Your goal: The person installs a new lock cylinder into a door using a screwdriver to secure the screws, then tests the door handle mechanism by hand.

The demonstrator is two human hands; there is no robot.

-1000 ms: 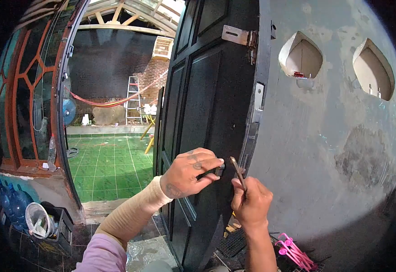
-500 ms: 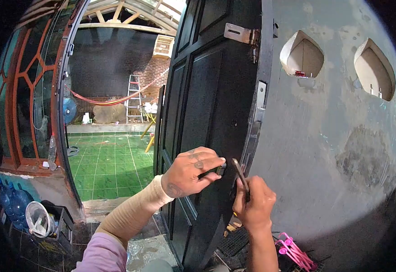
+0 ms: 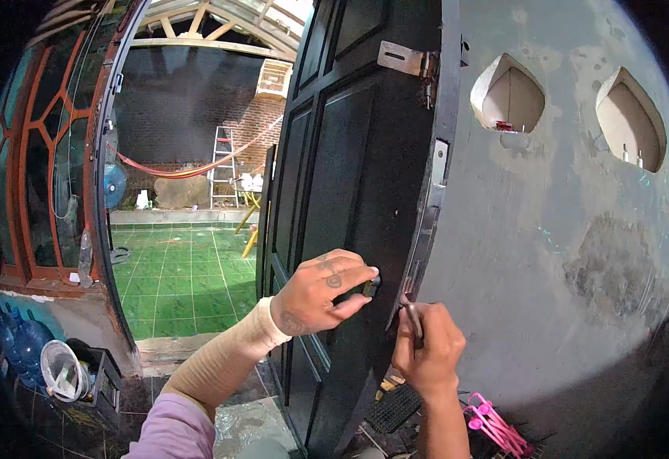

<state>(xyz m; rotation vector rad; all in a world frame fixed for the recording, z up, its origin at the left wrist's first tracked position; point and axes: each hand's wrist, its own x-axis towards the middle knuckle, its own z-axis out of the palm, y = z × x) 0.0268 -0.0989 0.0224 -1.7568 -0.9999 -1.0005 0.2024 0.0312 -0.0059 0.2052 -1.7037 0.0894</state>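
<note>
A dark panelled door (image 3: 334, 168) stands open in the middle of the view, its edge facing right. My left hand (image 3: 327, 291) pinches a small metal lock part (image 3: 372, 286) at the door's face, between thumb and index finger. Close to the door edge, my right hand (image 3: 430, 344) is closed around a thin metal tool (image 3: 415, 320), whose tip lies near the lower lock plate. Higher up the edge sits a metal strike or lock plate (image 3: 440, 162), and a hasp (image 3: 402, 59) is fixed near the door's top.
Grey wall (image 3: 518, 306) with two niches at right; pink-handled items (image 3: 495, 424) and a black crate (image 3: 394, 409) low down. At left, a crate (image 3: 105, 386) with a plastic tub and blue bottles (image 3: 24, 344). Beyond the doorway are green tiles (image 3: 174, 268), a ladder and a hammock.
The tool in my right hand has swung from pointing up beside the door's face to a lower position at the door edge. My left hand stays nearly where it was.
</note>
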